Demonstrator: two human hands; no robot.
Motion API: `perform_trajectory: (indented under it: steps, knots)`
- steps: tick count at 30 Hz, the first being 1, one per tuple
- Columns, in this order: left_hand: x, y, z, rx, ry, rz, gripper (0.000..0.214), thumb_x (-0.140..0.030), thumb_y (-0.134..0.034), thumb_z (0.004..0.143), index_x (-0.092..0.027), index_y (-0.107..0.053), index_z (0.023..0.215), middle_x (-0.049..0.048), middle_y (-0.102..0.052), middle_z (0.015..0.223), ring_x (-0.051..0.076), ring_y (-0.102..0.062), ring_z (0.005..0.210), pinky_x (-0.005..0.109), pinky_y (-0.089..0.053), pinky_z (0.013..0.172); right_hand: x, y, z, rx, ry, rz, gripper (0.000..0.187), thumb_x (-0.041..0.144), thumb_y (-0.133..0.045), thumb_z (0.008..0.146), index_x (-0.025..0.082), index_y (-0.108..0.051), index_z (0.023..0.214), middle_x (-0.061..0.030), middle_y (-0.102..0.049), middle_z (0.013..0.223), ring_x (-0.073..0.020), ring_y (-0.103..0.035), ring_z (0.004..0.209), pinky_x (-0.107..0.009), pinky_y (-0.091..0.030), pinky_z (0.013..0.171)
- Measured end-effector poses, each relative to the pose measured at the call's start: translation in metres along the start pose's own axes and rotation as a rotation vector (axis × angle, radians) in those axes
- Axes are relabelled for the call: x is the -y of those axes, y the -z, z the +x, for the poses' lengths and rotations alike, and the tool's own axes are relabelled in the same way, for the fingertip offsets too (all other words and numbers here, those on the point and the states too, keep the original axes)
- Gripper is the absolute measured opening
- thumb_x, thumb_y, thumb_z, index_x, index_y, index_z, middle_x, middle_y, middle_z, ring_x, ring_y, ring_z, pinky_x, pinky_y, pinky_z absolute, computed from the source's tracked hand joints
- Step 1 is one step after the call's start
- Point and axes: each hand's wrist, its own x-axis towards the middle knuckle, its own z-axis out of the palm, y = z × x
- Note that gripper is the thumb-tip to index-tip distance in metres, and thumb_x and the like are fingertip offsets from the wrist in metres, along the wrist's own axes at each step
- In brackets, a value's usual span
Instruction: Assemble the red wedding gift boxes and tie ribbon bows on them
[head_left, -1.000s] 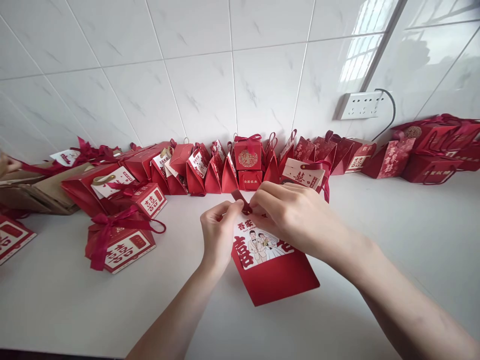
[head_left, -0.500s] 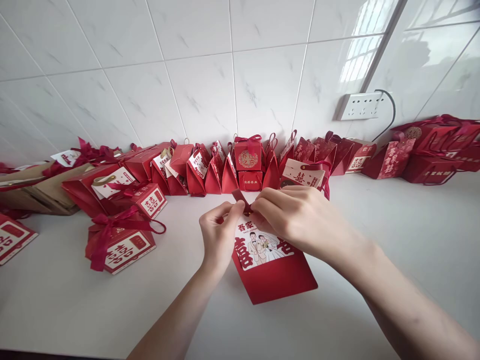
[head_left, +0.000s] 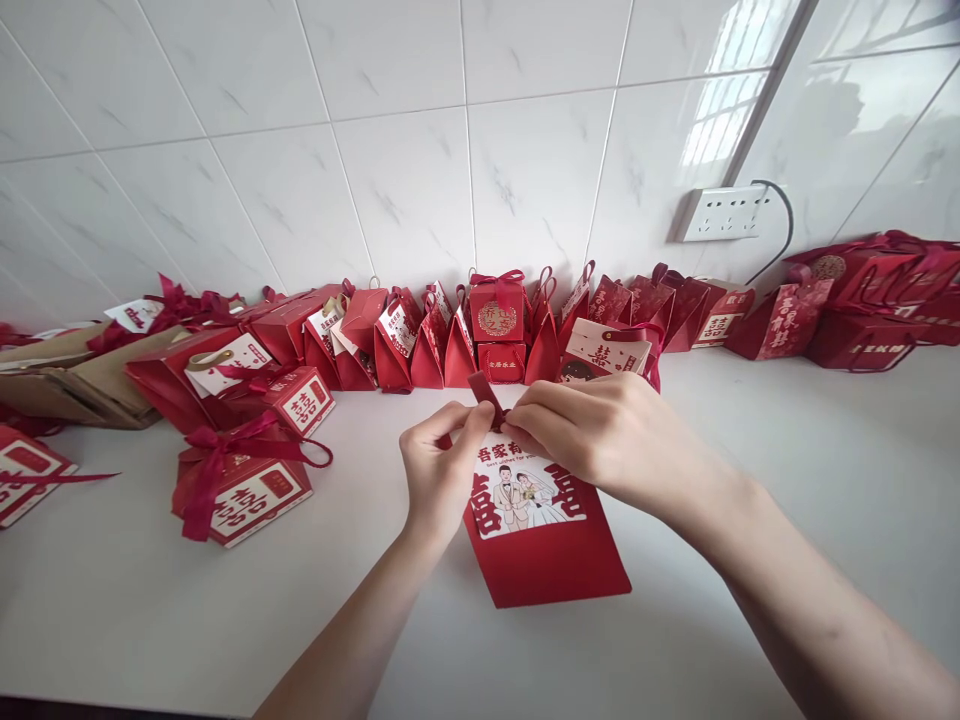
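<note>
A red gift box (head_left: 555,570) is held tilted over the white counter, with a white tag (head_left: 529,500) on its front printed with a bride and groom. At its top, a dark red ribbon (head_left: 484,393) sticks up between my hands. My left hand (head_left: 442,460) pinches the ribbon between thumb and forefinger. Closed at the same spot, my right hand (head_left: 592,420) has its fingertips on the ribbon just to the right. The box's top edge and the ribbon's lower part are partly hidden by my fingers.
A row of red gift boxes (head_left: 394,350) lines the tiled wall. Ribboned hexagonal boxes (head_left: 262,500) and brown paper bags (head_left: 112,375) stand on the left of the counter (head_left: 187,620). More red boxes (head_left: 862,340) are stacked at right, near a power socket (head_left: 724,215).
My right hand has shifted slightly right, showing more of the tag's lettering. The box's lower edge has swung a little left. Both hands stay at the ribbon.
</note>
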Motion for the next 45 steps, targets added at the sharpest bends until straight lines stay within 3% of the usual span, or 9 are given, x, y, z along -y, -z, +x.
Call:
perform_trajectory:
  steps: [6,11,15,18,21,26,32,37,45]
  knots:
    - [-0.007,-0.002,-0.004,0.003,-0.069,0.063,0.042,-0.03,-0.06,0.082,-0.017,-0.037,0.049,-0.0041,-0.031,0.05,0.008,-0.031,0.049,0.025,-0.028,0.047,-0.004,0.006,0.002,0.064,-0.166,0.217,0.024,0.018,-0.046,0.091,0.012,-0.061,0.073,-0.0006,-0.054,0.061,-0.0073,-0.039,0.047,-0.024,-0.022,0.045]
    - [-0.009,-0.005,-0.009,0.002,-0.256,0.156,0.032,-0.026,-0.056,0.084,-0.018,-0.045,0.055,-0.0033,-0.038,0.052,0.009,-0.036,0.049,0.024,-0.03,0.047,-0.005,0.012,0.005,0.173,-0.381,0.441,0.013,0.025,-0.059,0.083,0.014,-0.064,0.083,0.0022,-0.053,0.055,-0.0081,-0.044,0.046,-0.023,-0.023,0.046]
    - [-0.003,-0.005,-0.01,-0.021,-0.487,0.224,0.025,-0.02,-0.055,0.086,-0.018,-0.05,0.061,-0.0037,-0.04,0.054,0.008,-0.037,0.048,0.023,-0.031,0.046,-0.005,0.013,0.006,0.251,-0.406,0.603,0.013,0.019,-0.056,0.085,0.016,-0.061,0.073,0.0029,-0.054,0.057,-0.0065,-0.042,0.047,-0.021,-0.024,0.045]
    - [0.0,-0.004,-0.009,-0.011,-0.564,0.243,0.021,-0.018,-0.055,0.086,-0.019,-0.053,0.065,-0.0036,-0.042,0.055,0.008,-0.038,0.048,0.022,-0.032,0.046,-0.003,0.015,0.005,0.273,-0.374,0.543,0.022,0.02,-0.054,0.087,0.016,-0.053,0.065,0.0043,-0.047,0.052,-0.0063,-0.036,0.045,-0.022,-0.021,0.044]
    - [0.001,-0.002,-0.007,0.049,-0.52,0.212,0.016,-0.019,-0.055,0.086,-0.019,-0.056,0.07,-0.0018,-0.05,0.06,0.009,-0.045,0.053,0.022,-0.038,0.051,-0.002,0.016,0.006,0.31,-0.375,0.487,0.024,0.019,-0.051,0.089,0.016,-0.048,0.066,0.0039,-0.045,0.054,-0.0063,-0.035,0.045,-0.023,-0.02,0.044]
    - [0.002,0.001,-0.002,0.213,-0.411,0.113,0.005,-0.022,-0.061,0.081,-0.018,-0.06,0.079,0.002,-0.063,0.075,0.013,-0.059,0.068,0.024,-0.048,0.062,-0.01,0.018,0.006,0.342,-0.406,0.604,0.022,0.01,-0.05,0.087,0.016,-0.051,0.065,0.0053,-0.046,0.052,-0.0054,-0.036,0.045,-0.022,-0.022,0.044]
    - [0.002,-0.003,-0.004,0.248,-0.233,0.083,0.008,-0.025,-0.064,0.08,-0.018,-0.063,0.079,0.002,-0.067,0.074,0.014,-0.063,0.069,0.023,-0.05,0.063,-0.02,0.02,0.0,0.393,-0.384,0.691,0.02,0.01,-0.05,0.086,0.017,-0.058,0.068,0.0065,-0.049,0.049,-0.0049,-0.039,0.042,-0.021,-0.028,0.044]
    - [-0.001,-0.007,-0.008,0.262,-0.3,0.067,0.007,-0.022,-0.063,0.079,-0.018,-0.061,0.074,0.0007,-0.064,0.07,0.012,-0.059,0.064,0.023,-0.047,0.06,-0.02,0.023,-0.003,0.462,-0.396,0.641,0.018,0.013,-0.057,0.081,0.017,-0.056,0.064,0.0062,-0.05,0.05,-0.0053,-0.039,0.041,-0.021,-0.025,0.041]
    - [0.001,-0.005,-0.007,0.314,-0.33,0.006,0.007,-0.021,-0.058,0.081,-0.017,-0.06,0.076,0.0015,-0.062,0.072,0.013,-0.057,0.065,0.024,-0.046,0.06,-0.022,0.023,-0.001,0.542,-0.307,0.625,0.022,0.019,-0.048,0.088,0.016,-0.053,0.067,0.0028,-0.055,0.057,-0.0069,-0.044,0.047,-0.022,-0.027,0.045]
